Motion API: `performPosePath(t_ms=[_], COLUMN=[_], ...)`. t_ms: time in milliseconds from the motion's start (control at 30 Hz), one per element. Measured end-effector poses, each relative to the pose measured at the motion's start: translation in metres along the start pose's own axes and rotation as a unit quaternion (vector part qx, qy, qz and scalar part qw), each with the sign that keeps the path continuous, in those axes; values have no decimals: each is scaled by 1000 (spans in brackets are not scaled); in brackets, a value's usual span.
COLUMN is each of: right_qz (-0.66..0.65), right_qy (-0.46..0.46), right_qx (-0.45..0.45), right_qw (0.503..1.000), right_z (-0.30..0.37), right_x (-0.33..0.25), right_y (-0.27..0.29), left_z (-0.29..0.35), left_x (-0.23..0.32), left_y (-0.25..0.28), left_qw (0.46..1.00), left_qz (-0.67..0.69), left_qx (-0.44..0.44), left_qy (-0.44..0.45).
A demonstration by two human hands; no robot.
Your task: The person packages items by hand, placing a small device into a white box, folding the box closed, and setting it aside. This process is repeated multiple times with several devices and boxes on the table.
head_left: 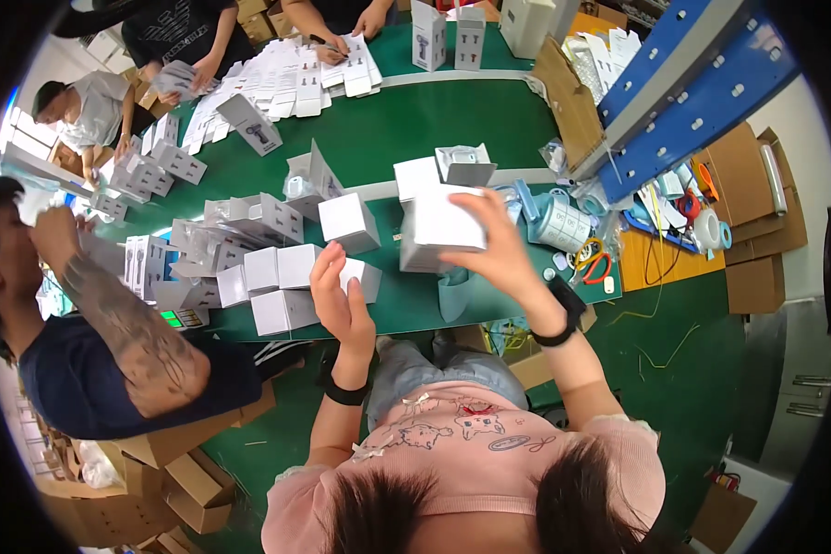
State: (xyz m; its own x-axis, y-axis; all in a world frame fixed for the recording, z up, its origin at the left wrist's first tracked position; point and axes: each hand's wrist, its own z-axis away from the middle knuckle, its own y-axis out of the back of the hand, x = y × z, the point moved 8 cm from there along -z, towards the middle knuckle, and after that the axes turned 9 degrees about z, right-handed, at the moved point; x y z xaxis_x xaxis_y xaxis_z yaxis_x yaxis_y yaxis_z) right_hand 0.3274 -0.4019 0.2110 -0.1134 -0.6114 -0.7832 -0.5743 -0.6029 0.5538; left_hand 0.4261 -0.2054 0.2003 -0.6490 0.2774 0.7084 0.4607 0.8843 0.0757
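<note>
My right hand [497, 242] grips a closed white box [441, 220] from its right side, thumb toward me and fingers over the top. Other white boxes stand just behind that one, among them an open-flapped box [462, 166] with something clear or pale inside. My left hand [342, 300] is raised in front of a group of white boxes [284, 309]; its fingers are stretched out and it holds nothing. Behind it, nearer the middle of the table, sits another closed white box [349, 222].
Open boxes [249, 217] crowd the table's left. At right lie a roll of labels [563, 222], orange-handled scissors [596, 266] and a blue tray [660, 231] of tools and tape. A co-worker with a tattooed arm [125, 332] sits close at left; others work across the green table [415, 115].
</note>
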Motion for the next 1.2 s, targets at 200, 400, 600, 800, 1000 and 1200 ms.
performPosePath(t_ms=[200,400,600,800,1000,1200], right_qz=[-9,58,182,-215,-216,-375], right_qy=[22,77,21,-153,-16,-30], right_qx=[-52,33,267,203,281,12], right_qw=[998,995,946,943,935,926], right_z=[-19,-1,-45,-62,-26,40], right_x=[64,53,97,171,110,147], right_y=[-123,-56,6,-12,117,131], left_z=[5,39,37,39,14,4], left_x=[-28,-76,-74,-67,-42,-15], left_y=[-41,-58,-70,-74,-83,-186], left_qw=[970,896,890,897,971,913], left_qz=[-134,-272,-295,-292,7,165], left_qx=[-185,-339,-340,-323,-191,-360], left_qy=[80,87,70,73,142,99])
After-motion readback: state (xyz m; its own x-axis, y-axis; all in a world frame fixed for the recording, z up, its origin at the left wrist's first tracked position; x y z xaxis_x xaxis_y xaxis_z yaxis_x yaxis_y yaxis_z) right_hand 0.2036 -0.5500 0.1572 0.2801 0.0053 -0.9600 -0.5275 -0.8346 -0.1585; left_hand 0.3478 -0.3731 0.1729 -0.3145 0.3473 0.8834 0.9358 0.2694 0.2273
